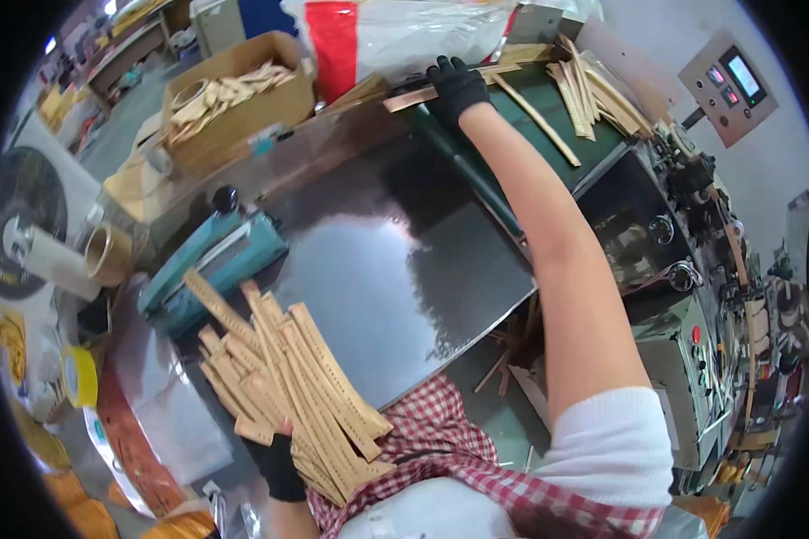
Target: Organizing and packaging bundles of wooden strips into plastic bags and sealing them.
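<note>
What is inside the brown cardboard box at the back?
The cardboard box is open and holds a loose heap of tan strap pieces, with one round ring-shaped thing among them. What lies deeper, beneath the heap, is covered.

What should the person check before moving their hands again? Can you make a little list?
1. Right hand on a strap: ok, the gloved fingers rest on a tan strap at the green machine bed.
2. Grip on that strap closed: cannot tell, the glove hides it.
3. Left hand holding the bundle of tan straps: ok, it grips them from below.
4. Bundle tidy: not ok, the straps fan out unevenly.
5. Metal table between the hands bare: ok.
6. Straps on the machine sorted: not ok, loose straps lie crossed in a heap.
</note>
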Available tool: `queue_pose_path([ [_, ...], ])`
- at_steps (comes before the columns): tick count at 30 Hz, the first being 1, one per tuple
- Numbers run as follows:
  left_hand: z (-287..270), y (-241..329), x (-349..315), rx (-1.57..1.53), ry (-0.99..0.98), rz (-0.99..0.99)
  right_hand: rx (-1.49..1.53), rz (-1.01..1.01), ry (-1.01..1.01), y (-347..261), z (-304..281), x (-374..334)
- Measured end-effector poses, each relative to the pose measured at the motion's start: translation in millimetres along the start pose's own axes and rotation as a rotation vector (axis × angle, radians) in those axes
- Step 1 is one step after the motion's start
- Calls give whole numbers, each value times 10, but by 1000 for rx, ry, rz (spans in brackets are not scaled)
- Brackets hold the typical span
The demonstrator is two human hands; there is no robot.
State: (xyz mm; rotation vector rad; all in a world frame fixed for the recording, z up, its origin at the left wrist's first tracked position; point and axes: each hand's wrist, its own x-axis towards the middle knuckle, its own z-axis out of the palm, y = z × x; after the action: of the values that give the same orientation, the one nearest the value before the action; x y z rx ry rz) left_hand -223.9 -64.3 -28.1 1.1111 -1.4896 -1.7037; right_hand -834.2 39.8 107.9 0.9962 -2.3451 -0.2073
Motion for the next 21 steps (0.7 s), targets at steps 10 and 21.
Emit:
queue_pose_path([
  [10,57,116,28,-45,87,-150,167,-191,-255,608,487,409],
  [21,27,84,69,-78,103,-147,77,-198,-227,424,296,591],
])
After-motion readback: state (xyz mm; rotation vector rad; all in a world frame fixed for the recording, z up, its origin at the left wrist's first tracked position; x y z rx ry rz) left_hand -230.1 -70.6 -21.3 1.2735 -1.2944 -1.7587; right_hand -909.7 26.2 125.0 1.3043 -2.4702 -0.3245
